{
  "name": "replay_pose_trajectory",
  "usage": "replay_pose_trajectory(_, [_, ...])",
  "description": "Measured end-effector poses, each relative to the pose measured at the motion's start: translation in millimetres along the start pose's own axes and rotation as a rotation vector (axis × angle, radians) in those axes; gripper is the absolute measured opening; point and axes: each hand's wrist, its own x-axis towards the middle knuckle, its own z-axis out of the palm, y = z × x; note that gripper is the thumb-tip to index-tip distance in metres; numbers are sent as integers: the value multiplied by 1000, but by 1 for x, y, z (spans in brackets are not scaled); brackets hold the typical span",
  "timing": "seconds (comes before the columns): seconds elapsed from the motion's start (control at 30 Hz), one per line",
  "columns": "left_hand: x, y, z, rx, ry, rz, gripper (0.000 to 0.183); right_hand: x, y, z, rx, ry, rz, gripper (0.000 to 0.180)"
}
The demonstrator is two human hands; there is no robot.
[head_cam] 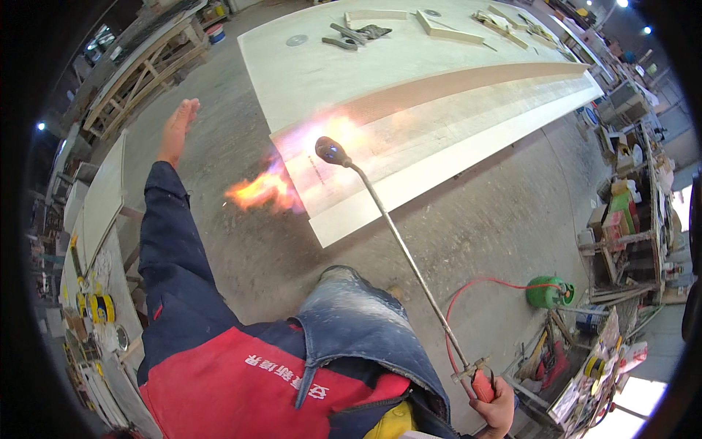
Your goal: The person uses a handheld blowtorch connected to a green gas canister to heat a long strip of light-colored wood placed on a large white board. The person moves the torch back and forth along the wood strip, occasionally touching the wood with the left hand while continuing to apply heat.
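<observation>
My right hand (496, 409) grips the red handle of a gas torch (403, 241), whose long metal tube runs up to a dark burner head (332, 151). Flame (263, 189) spreads over the near left end of a long angled panel (439, 129) and past its edge. The panel has a brown upright face and a pale, shiny flat part, and lies along the front of a large white table (285, 82). Raised at the left, away from the table, my left hand (180, 129) holds nothing, fingers extended close together.
A red hose links the torch to a green gas cylinder (543, 292) on the floor at right. Gloves (359, 35) and wooden strips (449, 32) lie on the table's far part. Cluttered shelves (630, 238) stand right; a bench with tape rolls (101, 308) stands left.
</observation>
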Motion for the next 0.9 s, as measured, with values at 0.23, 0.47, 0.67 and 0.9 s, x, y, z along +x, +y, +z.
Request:
replay_pose_trajectory(0.23, [-27,27,-34,67,78,-13,79,31,-2,-27,-43,-52,-58,42])
replay_pose_trajectory(0.47, [13,40,0,170,-20,9,79,47,2,-56,44,97,-99,41])
replay_pose_trajectory(0.67, [31,39,88,347,-348,-2,83,60,17,-64,75,270,-75,37])
replay_pose_trajectory(0.9, [37,25,189,565,-447,101,89,82,20,-71,207,383,-24,37])
